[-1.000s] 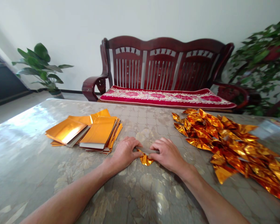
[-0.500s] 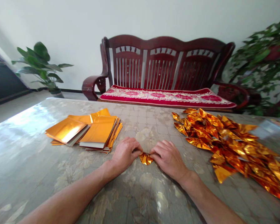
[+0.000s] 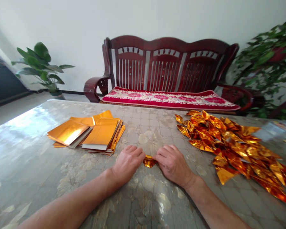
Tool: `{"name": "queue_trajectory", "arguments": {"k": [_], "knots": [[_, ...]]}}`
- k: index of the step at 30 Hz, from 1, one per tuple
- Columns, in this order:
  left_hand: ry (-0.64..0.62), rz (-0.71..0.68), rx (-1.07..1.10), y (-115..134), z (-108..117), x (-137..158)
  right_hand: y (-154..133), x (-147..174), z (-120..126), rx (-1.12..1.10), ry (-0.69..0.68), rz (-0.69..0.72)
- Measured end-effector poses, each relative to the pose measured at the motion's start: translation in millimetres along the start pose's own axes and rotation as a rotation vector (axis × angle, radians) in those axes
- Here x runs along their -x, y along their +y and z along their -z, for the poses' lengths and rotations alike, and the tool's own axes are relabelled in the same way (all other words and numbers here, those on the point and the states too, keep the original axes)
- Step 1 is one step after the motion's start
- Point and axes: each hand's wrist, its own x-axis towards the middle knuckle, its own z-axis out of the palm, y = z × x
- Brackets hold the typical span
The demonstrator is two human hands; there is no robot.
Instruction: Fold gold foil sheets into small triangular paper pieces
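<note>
A small piece of folded gold foil paper (image 3: pixel 149 161) lies between my hands at the middle of the table. My left hand (image 3: pixel 130 161) has its fingers closed on the piece's left end. Its right end is pinched in my right hand (image 3: pixel 171 163), with the fingers curled. Both ends are hidden under the fingers. Left of my hands are stacks of flat gold foil paper sheets (image 3: pixel 101 132), some showing a pale edge. A large heap of folded gold foil pieces (image 3: pixel 214 133) spreads over the table's right side.
Patterned covering lies on the table (image 3: pixel 85 187). Clear plastic packaging (image 3: pixel 269 131) sits at its right, beyond the heap. Behind the table stands a dark red wooden bench (image 3: pixel 164 70) with a floral cushion (image 3: pixel 169 98). Potted plants (image 3: pixel 41 68) flank it.
The gold foil paper between my hands looks flatter and more sharply folded than before. My left hand has turned slightly, its fingers now lower over the piece's end. Stacks and heap stay put.
</note>
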Motion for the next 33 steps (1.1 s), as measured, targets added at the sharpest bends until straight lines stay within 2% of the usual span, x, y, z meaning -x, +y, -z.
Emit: {"name": "queue_trajectory", "arguments": {"k": [6,10,18,25,33], "knots": [[-0.05,0.008,-0.039,12,10,8,-2,2,1,-0.084,-0.006,-0.017],[-0.009,0.044,-0.052,18,11,9,-3,2,2,-0.136,0.029,-0.068],[0.101,0.062,-0.132,20,4,0,-1,5,1,-0.134,0.116,-0.056],[0.067,0.161,-0.165,36,11,-11,-5,3,2,-0.098,0.036,-0.089],[-0.011,0.18,-0.163,39,12,-14,-8,0,5,-0.119,-0.037,-0.145]]}}
